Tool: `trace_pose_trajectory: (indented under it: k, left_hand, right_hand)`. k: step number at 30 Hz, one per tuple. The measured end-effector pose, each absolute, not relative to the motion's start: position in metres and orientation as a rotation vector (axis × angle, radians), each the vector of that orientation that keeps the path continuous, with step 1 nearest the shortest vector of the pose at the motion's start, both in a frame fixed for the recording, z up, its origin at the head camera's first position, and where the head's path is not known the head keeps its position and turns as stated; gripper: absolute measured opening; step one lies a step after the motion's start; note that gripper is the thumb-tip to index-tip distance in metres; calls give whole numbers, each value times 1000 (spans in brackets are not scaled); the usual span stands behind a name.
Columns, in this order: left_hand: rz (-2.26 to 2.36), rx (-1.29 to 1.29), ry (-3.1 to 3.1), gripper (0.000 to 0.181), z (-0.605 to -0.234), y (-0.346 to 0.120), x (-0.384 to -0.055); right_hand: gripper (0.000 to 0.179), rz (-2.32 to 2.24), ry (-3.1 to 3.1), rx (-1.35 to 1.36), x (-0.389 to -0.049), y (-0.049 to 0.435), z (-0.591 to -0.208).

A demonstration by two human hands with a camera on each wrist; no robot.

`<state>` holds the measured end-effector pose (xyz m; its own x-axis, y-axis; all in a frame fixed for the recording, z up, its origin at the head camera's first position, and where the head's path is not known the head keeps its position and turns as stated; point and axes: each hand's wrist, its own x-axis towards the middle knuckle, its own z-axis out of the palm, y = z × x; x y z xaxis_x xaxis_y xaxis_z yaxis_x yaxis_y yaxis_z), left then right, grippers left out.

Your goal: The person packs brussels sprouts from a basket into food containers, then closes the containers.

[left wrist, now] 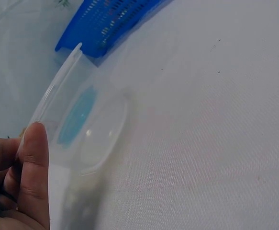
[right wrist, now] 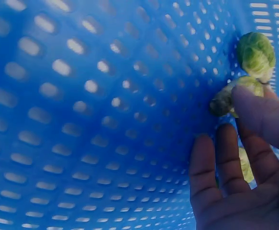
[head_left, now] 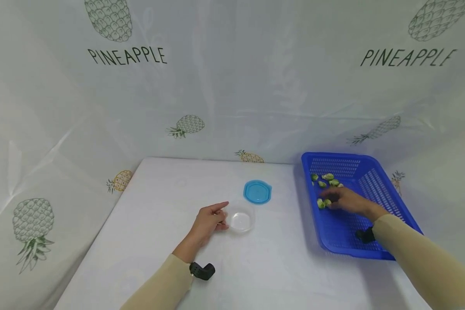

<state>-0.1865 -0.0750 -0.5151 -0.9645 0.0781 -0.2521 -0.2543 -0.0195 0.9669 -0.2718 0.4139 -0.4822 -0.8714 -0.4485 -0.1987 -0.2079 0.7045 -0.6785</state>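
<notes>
My left hand (head_left: 209, 221) pinches the near-left rim of a clear plastic bowl (head_left: 241, 221) on the white table. The left wrist view shows the thumb (left wrist: 35, 167) on the bowl's wall (left wrist: 65, 88). My right hand (head_left: 346, 200) reaches into a blue plastic basket (head_left: 321, 234). Thumb and forefinger pinch a green Brussels sprout (right wrist: 247, 88), partly covered by the thumb, while the other fingers (right wrist: 204, 167) stay spread below it. Another sprout (right wrist: 256, 55) lies just beyond, and several more sprouts (head_left: 327, 176) sit along the basket's left side.
Behind the bowl lies a light blue lid (head_left: 257, 192), flat on the table (head_left: 178, 189). The basket's raised, slotted walls stand around the right hand. A pineapple-printed sheet (head_left: 232, 94) hangs behind and beside the table.
</notes>
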Motion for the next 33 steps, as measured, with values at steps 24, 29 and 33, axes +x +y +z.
trace_pose_trajectory:
  k: [24,29,33]
  left_hand:
    - [2119,-157,1972,46,-515,-77,-186]
    - [2124,-160,1961,45,-515,-77,-186]
    - [2119,-169,1963,44,-514,-77,-186]
  right_hand:
    - [42,-916,2738,-408,-264,415,-471]
    - [41,-913,2759,-404,-262,413,-463]
    - [38,-959,2778,-374,-262,411,-458]
